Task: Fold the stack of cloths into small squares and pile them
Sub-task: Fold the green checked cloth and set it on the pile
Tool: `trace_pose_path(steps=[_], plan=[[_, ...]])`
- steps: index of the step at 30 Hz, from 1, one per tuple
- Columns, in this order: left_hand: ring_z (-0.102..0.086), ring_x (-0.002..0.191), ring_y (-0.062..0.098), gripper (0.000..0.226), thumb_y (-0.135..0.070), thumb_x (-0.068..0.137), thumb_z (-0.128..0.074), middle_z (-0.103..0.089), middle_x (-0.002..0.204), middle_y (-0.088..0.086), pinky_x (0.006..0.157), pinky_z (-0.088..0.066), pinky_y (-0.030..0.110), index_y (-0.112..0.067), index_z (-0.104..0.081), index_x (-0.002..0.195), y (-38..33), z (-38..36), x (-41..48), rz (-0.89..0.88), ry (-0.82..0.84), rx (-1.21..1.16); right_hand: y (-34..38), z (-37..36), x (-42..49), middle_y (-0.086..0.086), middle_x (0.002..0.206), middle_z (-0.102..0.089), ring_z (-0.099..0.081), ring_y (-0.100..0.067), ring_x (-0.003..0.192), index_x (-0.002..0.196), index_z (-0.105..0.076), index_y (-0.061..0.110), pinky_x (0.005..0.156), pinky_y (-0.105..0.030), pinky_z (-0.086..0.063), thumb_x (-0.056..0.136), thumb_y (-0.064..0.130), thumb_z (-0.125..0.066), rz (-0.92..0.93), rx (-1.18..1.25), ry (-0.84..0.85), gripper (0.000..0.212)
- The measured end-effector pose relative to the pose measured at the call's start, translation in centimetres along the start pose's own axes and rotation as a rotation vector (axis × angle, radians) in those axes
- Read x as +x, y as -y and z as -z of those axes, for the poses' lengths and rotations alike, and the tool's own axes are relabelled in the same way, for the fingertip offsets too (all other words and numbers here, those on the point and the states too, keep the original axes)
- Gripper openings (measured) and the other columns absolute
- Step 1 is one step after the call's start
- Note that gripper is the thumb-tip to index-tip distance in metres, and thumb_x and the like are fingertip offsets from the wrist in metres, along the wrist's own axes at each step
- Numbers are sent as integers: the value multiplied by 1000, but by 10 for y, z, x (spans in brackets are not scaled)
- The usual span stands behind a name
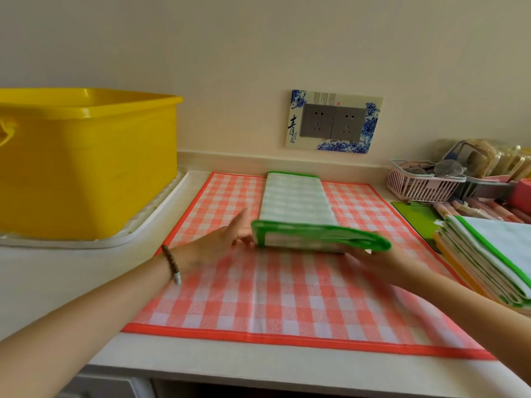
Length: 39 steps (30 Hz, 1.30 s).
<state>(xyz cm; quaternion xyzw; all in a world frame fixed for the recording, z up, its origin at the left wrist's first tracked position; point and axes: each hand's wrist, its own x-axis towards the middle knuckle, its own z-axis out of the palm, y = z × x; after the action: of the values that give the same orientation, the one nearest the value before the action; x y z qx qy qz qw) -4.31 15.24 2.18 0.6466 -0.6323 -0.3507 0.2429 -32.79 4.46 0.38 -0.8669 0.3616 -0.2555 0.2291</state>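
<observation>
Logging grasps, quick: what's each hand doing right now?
Left hand: open, straight fingers touching the green-edged cloth's lifted end.
Right hand: under that end, fingers hidden; cannot tell.

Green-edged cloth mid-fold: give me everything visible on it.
The green cloth is pale green-and-white check with a bright green border, soft fabric, folded into a long strip lying on the red cloth. Its near end is lifted and blurred; the left hand touches its left edge, the right hand is under its right side.

Glossy yellow plastic tub (86, 165), matt woven checked cloth (287, 297), smooth countertop (57, 282)
</observation>
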Motion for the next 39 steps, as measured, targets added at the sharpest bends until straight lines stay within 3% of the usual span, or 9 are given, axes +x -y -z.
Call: trace_pose_path(steps=[2,5,9,12,16,20,25,29,39], plan=[[-49,121,11,103,-78,72,15,-60,127,-5,103,-23,30,-27,-52,132,4,3,9,23,-30,-69,-6,-3,9,21,63,-62,-57,11,60,78,-61,30,61,-10,-41,91,21,-59,-70,19,-72,16],[-60,101,8,108,-84,69,11,-70,105,-5,98,-34,27,-23,-68,111,3,5,18,-5,-54,-187,-5,-6,19,11,58,-60,-53,-1,51,71,-61,32,60,-26,-44,92,19,-58,-176,100,-123,24],[-60,81,10,62,-74,77,-42,-67,91,-4,79,-39,19,-19,-66,96,4,-1,28,-53,-106,-147,-5,-10,28,6,57,-61,-49,-7,48,80,-66,25,56,-25,-41,89,30,-61,-274,194,-144,12],[-62,83,5,28,-33,82,-70,-70,93,-3,74,-44,14,-17,-66,105,8,-5,39,-45,-230,-60,-5,-13,34,6,65,-67,-52,0,44,86,-63,24,52,-21,-40,87,30,-65,-347,244,-175,6],[-64,92,13,52,-31,79,-74,-69,99,2,79,-48,21,-14,-53,124,2,-6,49,41,-266,-68,-8,-17,38,0,93,-65,-58,-12,66,104,-55,19,56,-24,-42,84,27,-68,-412,229,-313,26],[-55,99,13,74,-43,82,-66,-51,128,6,76,-43,21,-14,-31,141,-7,-5,51,55,-309,280,5,-23,35,-1,126,-51,-57,-13,94,124,-52,19,78,-25,-42,90,29,-59,-238,-17,-348,36],[-19,141,18,60,-45,96,-39,-22,153,0,114,-20,34,-19,-22,148,-15,-20,60,-179,-329,594,36,-45,45,4,153,-28,-28,-16,139,144,-35,21,112,-30,-21,99,37,-36,-121,-279,-55,47],[8,145,16,57,-40,101,-24,4,159,-2,118,2,35,-21,-5,151,-10,-32,69,-124,-197,675,39,-66,58,3,158,-13,-8,-12,145,149,-20,20,117,-32,-4,102,36,-23,-103,-393,136,49],[13,144,11,54,-42,101,-11,13,157,-7,117,6,33,-27,5,150,5,-38,78,-62,-90,685,13,-55,54,8,158,2,4,-7,145,151,-2,26,119,-31,2,101,44,-14,-149,-479,272,55]])
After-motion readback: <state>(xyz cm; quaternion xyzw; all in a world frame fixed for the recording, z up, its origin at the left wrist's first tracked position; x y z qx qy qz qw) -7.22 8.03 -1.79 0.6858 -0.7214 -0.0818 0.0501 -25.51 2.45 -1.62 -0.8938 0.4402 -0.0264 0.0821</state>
